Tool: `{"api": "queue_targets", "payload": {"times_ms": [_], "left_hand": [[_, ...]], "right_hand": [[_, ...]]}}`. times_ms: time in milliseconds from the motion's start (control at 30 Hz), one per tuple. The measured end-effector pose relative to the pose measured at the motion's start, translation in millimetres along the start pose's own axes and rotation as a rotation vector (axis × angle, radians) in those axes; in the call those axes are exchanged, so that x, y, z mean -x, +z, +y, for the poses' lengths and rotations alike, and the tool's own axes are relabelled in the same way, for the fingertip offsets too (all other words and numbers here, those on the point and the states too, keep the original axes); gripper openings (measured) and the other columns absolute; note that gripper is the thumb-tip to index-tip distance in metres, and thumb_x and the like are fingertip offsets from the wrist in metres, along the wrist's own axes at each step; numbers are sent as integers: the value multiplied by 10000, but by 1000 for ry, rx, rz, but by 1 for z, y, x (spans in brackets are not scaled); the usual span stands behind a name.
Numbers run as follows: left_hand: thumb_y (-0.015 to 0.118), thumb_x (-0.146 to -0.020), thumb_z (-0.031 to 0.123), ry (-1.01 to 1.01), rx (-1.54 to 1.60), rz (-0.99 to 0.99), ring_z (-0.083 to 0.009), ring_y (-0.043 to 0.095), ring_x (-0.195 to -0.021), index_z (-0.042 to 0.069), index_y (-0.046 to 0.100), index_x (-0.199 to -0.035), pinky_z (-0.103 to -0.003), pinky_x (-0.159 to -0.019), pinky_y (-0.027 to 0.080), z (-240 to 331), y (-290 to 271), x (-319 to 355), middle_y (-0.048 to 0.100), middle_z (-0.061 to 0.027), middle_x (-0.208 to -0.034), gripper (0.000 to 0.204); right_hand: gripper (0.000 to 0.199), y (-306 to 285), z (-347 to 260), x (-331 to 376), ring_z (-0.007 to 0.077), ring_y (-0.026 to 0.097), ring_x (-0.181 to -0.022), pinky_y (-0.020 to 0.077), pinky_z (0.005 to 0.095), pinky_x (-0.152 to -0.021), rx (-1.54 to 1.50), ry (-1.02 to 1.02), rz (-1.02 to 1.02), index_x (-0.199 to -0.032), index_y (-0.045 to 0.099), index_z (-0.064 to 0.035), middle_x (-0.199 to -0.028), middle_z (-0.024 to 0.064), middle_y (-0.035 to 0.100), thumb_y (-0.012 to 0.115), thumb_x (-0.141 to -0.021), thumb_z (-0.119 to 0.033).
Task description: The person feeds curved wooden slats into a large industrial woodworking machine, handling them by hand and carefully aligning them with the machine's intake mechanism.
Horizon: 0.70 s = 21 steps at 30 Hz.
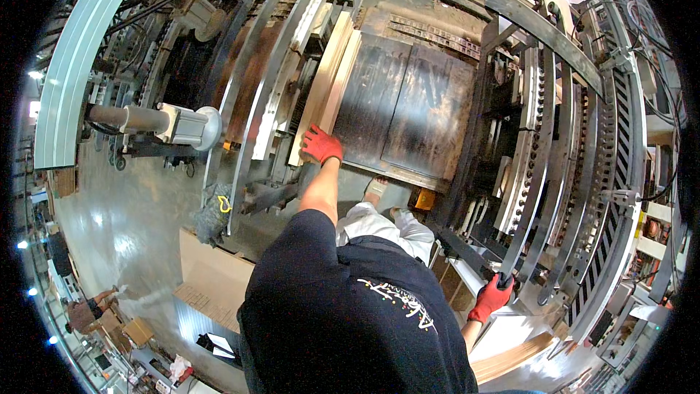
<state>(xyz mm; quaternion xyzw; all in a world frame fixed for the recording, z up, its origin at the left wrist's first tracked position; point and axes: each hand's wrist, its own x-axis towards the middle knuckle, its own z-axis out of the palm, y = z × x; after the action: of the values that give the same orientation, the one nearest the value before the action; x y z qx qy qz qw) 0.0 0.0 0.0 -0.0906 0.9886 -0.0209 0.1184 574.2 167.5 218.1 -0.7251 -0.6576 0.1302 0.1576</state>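
My left hand (321, 146), in a red glove, curls over the near end of light wooden boards (332, 76). The boards lie lengthwise side by side along the left edge of a dark, scuffed metal table (412, 102). Off to the right and nearer my body, my right hand (491, 300), also red-gloved, is closed around the near end of a metal rail (536, 197). The glove hides part of that grip.
Machine frames with long rails flank the metal table. A cylinder with a pale motor-like housing (186, 125) juts out at left. Cardboard (211, 277) lies at lower left, and more boards (514, 357) at lower right. Another person (84, 314) is far left.
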Motion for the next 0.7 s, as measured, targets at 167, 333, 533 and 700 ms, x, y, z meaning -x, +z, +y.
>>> {"api": "queue_targets", "payload": {"times_ms": [167,333,533,700], "left_hand": [[766,-744,475,25,10,265,-302,449,-1233,124,442,-1400,-482,-1017,360,0,-10,53,439,-113,-1374,812],[779,-797,382,66,803,-517,-299,593,-1128,49,409,-1437,-424,-933,485,12,34,47,575,-172,-1307,810],[624,-889,1,189,1910,-1355,-211,623,-1053,173,445,-1471,-329,-898,527,87,-53,131,577,-112,-1312,633],[578,-897,-42,494,1769,-1561,-218,628,-1036,31,460,-1436,-307,-905,512,121,-145,187,579,-106,-1290,556]], "right_hand": [[499,-2,-10,5,351,632,-1076,475,412,-944,-37,-16,16,-1256,591,25,-1170,216,660,724,-848,-230],[490,-9,-19,7,354,634,-1067,476,413,-934,-9,-30,47,-1249,594,28,-1169,213,662,715,-854,-235],[496,-1,-10,3,345,650,-1041,490,400,-912,29,-83,89,-1249,603,16,-1158,194,675,717,-851,-257],[487,0,-6,9,356,625,-1086,490,419,-922,-16,-35,81,-1230,608,-30,-1192,167,655,731,-825,-271]]}}
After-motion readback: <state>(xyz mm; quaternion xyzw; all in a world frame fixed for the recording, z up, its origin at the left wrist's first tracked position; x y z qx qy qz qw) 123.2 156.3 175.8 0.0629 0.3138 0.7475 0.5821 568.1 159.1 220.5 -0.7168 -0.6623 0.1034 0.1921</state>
